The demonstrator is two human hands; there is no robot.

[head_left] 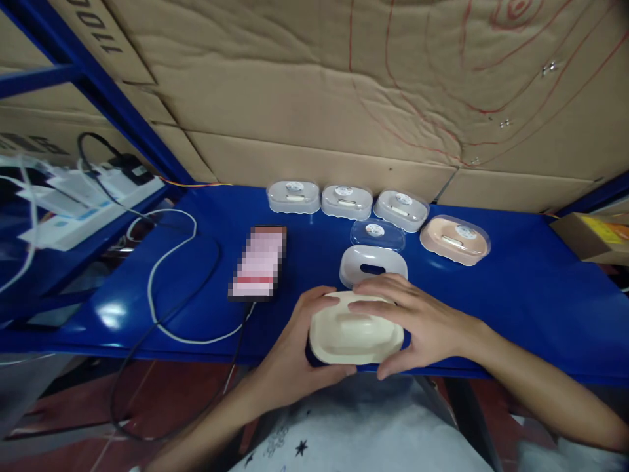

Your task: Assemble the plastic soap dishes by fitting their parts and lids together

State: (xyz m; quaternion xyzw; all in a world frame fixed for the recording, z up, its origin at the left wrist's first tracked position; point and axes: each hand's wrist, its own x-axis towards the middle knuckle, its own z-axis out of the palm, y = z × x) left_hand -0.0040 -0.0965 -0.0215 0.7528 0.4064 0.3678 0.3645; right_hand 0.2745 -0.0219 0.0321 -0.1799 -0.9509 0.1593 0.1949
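Note:
Near the front edge of the table is a cream oval soap dish [351, 337], with my hands on either side. My left hand [299, 354] curls round its left end, fingertips on the far rim and thumb at the near side. My right hand [417, 318] grips the right end, fingers reaching over the top and thumb near the front. Just behind lies a white oval piece with a slot [351, 265], partly covered by my right fingers. Beyond that piece lies a clear lid [361, 235] with a round sticker.
Along the back stand several oval boxes [295, 198] with clear lids, including a peach one [455, 241] at the right. A phone [258, 262] on a cable lies to the left. A power strip [59, 229] and a cardboard box [590, 236] flank the blue table [531, 314].

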